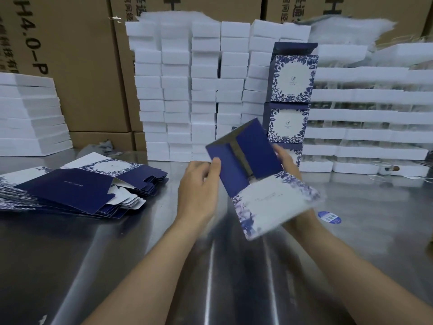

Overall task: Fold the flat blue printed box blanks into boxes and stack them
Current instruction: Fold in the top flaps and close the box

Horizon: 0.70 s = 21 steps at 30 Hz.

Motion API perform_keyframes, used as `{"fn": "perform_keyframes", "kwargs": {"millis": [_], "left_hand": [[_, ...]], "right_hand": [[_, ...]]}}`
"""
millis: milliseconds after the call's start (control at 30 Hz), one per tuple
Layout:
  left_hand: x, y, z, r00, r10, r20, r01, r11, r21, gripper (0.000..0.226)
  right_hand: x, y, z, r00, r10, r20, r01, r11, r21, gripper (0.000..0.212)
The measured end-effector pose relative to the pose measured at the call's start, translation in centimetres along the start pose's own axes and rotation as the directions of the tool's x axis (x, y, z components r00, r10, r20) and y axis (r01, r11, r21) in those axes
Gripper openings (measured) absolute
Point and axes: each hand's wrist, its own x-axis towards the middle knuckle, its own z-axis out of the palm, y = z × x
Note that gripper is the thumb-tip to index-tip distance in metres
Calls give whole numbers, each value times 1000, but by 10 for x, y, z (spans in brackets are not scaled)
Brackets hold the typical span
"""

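Observation:
Both my hands hold one blue printed box blank (255,184) above the steel table, tilted, with its dark blue flaps up and its white floral panel toward me. My left hand (199,186) pinches the left edge of a dark blue flap with the thumb on top. My right hand (287,160) grips the blank's right side from behind and is mostly hidden by it. A fanned pile of flat blanks (77,188) lies on the table at the left. Folded blue floral boxes (291,99) stand stacked behind the blank, the top one with its lid flap up.
Tall stacks of white foam blocks (199,90) fill the back; more white trays (365,118) stand at the right and white foam sheets (30,118) at the left. Brown cartons (77,66) rise behind. A round blue sticker (329,217) lies on the steel table (234,277).

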Motion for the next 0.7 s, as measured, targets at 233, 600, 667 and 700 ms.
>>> {"fn": "perform_keyframes", "kwargs": {"millis": [233, 600, 667, 700], "left_hand": [[-4, 9, 2, 999, 45, 27, -34, 948, -316, 41], [-8, -1, 9, 994, 75, 74, -73, 997, -24, 35], [-6, -4, 11, 995, 70, 71, -69, 998, -13, 31], [-5, -7, 13, 996, 71, 59, -69, 997, -35, 29]], "right_hand": [[6, -14, -1, 980, -151, -127, 166, 979, 115, 51], [10, -16, -2, 984, -12, -179, 23, 998, 58, 54], [11, -15, -2, 981, -17, -196, 33, 996, 80, 51], [11, -15, 0, 976, -21, -215, 39, 996, 81, 46]]}}
